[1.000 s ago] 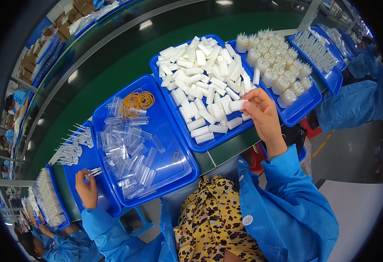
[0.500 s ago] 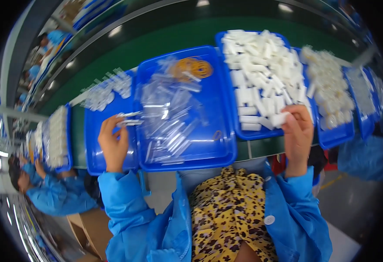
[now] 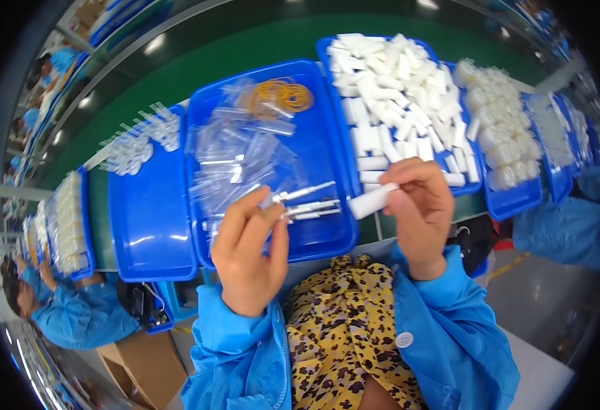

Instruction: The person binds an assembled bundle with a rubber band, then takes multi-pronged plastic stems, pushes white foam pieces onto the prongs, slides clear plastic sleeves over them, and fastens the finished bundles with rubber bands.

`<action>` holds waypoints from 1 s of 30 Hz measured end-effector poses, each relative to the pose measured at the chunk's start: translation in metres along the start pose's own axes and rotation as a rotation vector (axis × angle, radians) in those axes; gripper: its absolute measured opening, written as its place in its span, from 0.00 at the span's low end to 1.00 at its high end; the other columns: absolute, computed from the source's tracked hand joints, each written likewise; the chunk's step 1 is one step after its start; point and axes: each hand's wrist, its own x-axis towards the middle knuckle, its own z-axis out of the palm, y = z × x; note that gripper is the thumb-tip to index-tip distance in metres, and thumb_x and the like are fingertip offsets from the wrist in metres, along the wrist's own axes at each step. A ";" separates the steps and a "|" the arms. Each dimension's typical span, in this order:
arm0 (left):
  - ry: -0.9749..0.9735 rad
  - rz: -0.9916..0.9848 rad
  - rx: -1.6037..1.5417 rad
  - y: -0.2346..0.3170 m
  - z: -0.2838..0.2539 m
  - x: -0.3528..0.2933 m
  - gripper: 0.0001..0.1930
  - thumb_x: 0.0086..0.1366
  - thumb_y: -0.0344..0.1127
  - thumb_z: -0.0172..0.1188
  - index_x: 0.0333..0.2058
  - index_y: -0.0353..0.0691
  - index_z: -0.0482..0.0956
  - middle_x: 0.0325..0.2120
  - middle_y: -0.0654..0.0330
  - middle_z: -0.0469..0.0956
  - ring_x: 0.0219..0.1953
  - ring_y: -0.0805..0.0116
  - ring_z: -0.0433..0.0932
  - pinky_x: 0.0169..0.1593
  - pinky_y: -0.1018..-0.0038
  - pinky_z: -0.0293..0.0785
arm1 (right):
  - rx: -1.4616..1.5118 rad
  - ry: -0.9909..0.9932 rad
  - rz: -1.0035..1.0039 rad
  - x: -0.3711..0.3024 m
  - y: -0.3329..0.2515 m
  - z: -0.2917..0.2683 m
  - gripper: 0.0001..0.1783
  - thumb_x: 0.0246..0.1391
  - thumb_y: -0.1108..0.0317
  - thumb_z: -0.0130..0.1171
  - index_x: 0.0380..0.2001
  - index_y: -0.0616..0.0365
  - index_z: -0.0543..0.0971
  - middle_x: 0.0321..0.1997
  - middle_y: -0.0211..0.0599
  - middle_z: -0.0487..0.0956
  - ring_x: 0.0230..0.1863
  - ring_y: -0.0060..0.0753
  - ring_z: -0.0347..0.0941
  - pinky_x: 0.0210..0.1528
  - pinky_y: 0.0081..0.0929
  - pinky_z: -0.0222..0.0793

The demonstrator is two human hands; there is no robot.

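Several thin white rods with narrow metallic-looking ends stick out of my left hand, which is closed around them above the front of the middle blue tray. Their other ends are hidden by my fingers. Between thumb and fingertips, my right hand pinches a white cylinder, tilted, level with the rod tips and a short gap away from them. Many similar white cylinders fill the blue tray just beyond my right hand. Under and beyond my left hand lie clear plastic sleeves.
The middle blue tray also carries orange rubber bands. Left of it, another blue tray has clear plastic pieces at its far end. Bagged pale parts fill a tray at right. A person in blue sits far left.
My left hand has moved right with the rods, over the middle tray. My right hand has lifted a white cylinder off the pile and brought it left, toward the rods.
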 end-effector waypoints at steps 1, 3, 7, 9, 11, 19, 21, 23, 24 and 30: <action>-0.005 -0.037 -0.049 0.009 0.004 -0.002 0.10 0.51 0.17 0.61 0.34 0.32 0.79 0.42 0.49 0.77 0.34 0.63 0.80 0.36 0.75 0.76 | 0.011 -0.003 -0.021 0.000 0.001 0.003 0.09 0.55 0.81 0.55 0.40 0.64 0.72 0.42 0.41 0.73 0.36 0.19 0.69 0.36 0.17 0.66; 0.002 -0.070 -0.105 0.019 0.012 -0.003 0.11 0.50 0.16 0.61 0.34 0.33 0.80 0.41 0.51 0.77 0.34 0.64 0.80 0.36 0.75 0.75 | 0.005 0.001 -0.041 -0.002 0.001 -0.001 0.09 0.55 0.81 0.55 0.40 0.64 0.72 0.42 0.41 0.73 0.36 0.19 0.69 0.36 0.17 0.66; -0.018 -0.071 -0.084 0.018 0.019 -0.003 0.10 0.51 0.17 0.62 0.33 0.33 0.81 0.40 0.51 0.76 0.32 0.64 0.78 0.36 0.74 0.75 | 0.000 -0.003 -0.021 -0.007 0.001 -0.010 0.09 0.55 0.81 0.56 0.40 0.64 0.72 0.43 0.41 0.73 0.37 0.20 0.69 0.37 0.17 0.67; -0.023 -0.050 -0.063 0.022 0.022 -0.004 0.10 0.51 0.17 0.63 0.33 0.33 0.81 0.40 0.51 0.76 0.32 0.64 0.78 0.36 0.73 0.74 | 0.015 -0.005 -0.008 -0.009 0.002 -0.010 0.10 0.54 0.81 0.56 0.40 0.65 0.72 0.43 0.42 0.73 0.38 0.21 0.70 0.38 0.17 0.67; -0.026 -0.027 -0.040 0.024 0.026 -0.005 0.10 0.51 0.18 0.63 0.34 0.34 0.81 0.40 0.52 0.76 0.32 0.64 0.78 0.35 0.73 0.74 | -0.176 -0.017 -0.118 -0.011 0.004 -0.005 0.10 0.53 0.82 0.56 0.40 0.65 0.73 0.43 0.43 0.73 0.40 0.24 0.72 0.40 0.18 0.69; -0.004 -0.055 -0.077 0.024 0.037 -0.010 0.10 0.51 0.19 0.64 0.34 0.34 0.81 0.40 0.51 0.74 0.32 0.64 0.77 0.34 0.73 0.73 | -0.302 0.029 -0.180 -0.014 0.021 -0.005 0.09 0.52 0.82 0.58 0.38 0.66 0.76 0.43 0.43 0.74 0.41 0.27 0.73 0.40 0.20 0.70; -0.003 -0.014 -0.078 0.023 0.039 -0.009 0.12 0.50 0.19 0.65 0.35 0.33 0.80 0.40 0.51 0.74 0.31 0.62 0.77 0.33 0.73 0.75 | -0.314 0.004 -0.202 -0.014 0.023 -0.005 0.09 0.52 0.82 0.58 0.38 0.66 0.76 0.42 0.43 0.75 0.41 0.27 0.74 0.40 0.20 0.70; -0.006 0.029 -0.083 0.024 0.039 -0.007 0.14 0.49 0.20 0.66 0.37 0.32 0.79 0.40 0.50 0.74 0.30 0.61 0.77 0.33 0.73 0.76 | -0.357 0.011 -0.174 -0.014 0.023 -0.006 0.09 0.51 0.82 0.59 0.37 0.66 0.77 0.40 0.43 0.76 0.40 0.28 0.74 0.39 0.20 0.70; -0.036 -0.028 -0.205 0.025 0.037 -0.005 0.16 0.49 0.19 0.65 0.39 0.32 0.79 0.41 0.50 0.74 0.31 0.62 0.78 0.34 0.73 0.76 | -0.360 0.014 -0.175 -0.013 0.023 -0.007 0.09 0.51 0.82 0.59 0.37 0.66 0.77 0.40 0.43 0.76 0.40 0.28 0.74 0.39 0.20 0.70; -0.154 -0.343 -0.651 0.013 0.054 -0.013 0.23 0.50 0.18 0.64 0.47 0.33 0.76 0.41 0.51 0.75 0.32 0.67 0.78 0.37 0.75 0.75 | -0.587 0.041 -0.330 -0.012 0.017 -0.004 0.10 0.47 0.82 0.60 0.36 0.64 0.79 0.41 0.44 0.76 0.37 0.31 0.75 0.38 0.21 0.70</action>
